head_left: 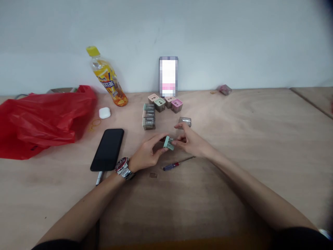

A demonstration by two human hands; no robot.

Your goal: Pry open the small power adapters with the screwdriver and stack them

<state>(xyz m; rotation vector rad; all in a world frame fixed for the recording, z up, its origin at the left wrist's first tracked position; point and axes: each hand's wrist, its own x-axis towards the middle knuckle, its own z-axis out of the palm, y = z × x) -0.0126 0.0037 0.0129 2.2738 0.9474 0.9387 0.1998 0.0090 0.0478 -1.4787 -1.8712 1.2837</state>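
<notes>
Between the thumb and fingers of my left hand [147,154] is a mint-green pencil sharpener insert [169,143], held tilted above the table. My right hand [192,142] meets its right side with the thumb, other fingers curled behind and the index finger raised. Just beyond that index finger stands a smoky clear sharpener container [186,121]. Below the hands lies a small screwdriver [171,166] with a blue and red handle. Two-hole sharpeners with pink and green tops [159,103] stand grouped behind, beside a row of sharpeners lying on their sides [149,122].
A lit phone [168,76] leans on the wall. At left are a red plastic bag [49,118], a drink bottle [109,81], a white earphone case [104,113] and a black phone [107,149] with a cable. A pinkish container [225,90] lies near the wall; a thin clear piece [153,175] is in front.
</notes>
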